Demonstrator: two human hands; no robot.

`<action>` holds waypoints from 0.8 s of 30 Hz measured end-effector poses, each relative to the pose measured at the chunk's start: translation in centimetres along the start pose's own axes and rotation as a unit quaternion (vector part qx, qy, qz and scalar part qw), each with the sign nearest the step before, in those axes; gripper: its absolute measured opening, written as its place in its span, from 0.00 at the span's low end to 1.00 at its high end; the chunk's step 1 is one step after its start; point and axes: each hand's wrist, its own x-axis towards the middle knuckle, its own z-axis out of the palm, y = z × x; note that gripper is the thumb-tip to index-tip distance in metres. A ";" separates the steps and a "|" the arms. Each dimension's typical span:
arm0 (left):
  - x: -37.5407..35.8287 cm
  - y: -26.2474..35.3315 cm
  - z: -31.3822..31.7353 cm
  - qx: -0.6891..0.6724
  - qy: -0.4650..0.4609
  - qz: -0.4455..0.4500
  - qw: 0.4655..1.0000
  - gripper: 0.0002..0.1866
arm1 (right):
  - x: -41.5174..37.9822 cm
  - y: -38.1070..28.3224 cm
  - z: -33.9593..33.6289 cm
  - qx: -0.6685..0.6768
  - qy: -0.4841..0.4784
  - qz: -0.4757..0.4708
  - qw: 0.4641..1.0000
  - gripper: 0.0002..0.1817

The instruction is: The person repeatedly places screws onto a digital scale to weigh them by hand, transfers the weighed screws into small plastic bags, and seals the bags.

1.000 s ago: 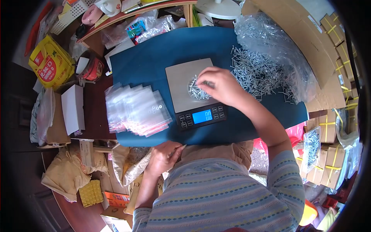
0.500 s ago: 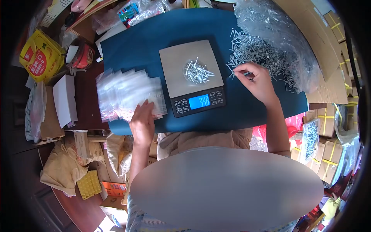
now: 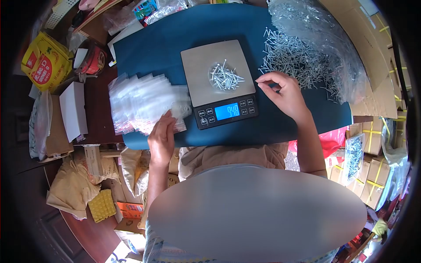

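My left hand [image 3: 162, 139] lies with its fingers stretched out on a fanned stack of clear plastic bags [image 3: 142, 98], touching the bags at the stack's right end. My right hand [image 3: 285, 93] hovers beside the right edge of a digital scale [image 3: 199, 65], its thumb and forefinger pinched together. Whatever is between those fingertips is too small to make out. On the scale's plate sits a small clear round dish holding silver screws [image 3: 226, 78]. The lit blue display [image 3: 227, 111] shows digits like 948. Behind my right hand spreads a loose heap of screws [image 3: 291, 59].
A large clear plastic bag [image 3: 324, 39] lies over the heap's far side, beside a cardboard box wall [image 3: 372, 83]. The dark mat [image 3: 153, 44] covers the table. At the left stand a yellow bag [image 3: 46, 63] and a red tub [image 3: 93, 61]. Boxes with yellow straps are stacked right.
My right hand has moved left, away from the screw heap toward the scale. My left hand stays on the bags, with its fingers shifted slightly. The display still shows the same digits.
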 end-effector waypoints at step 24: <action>0.3 1.9 -1.6 0.007 0.054 0.020 0.998 0.16 | 4.9 -1.5 4.1 0.102 0.034 -0.009 0.994 0.10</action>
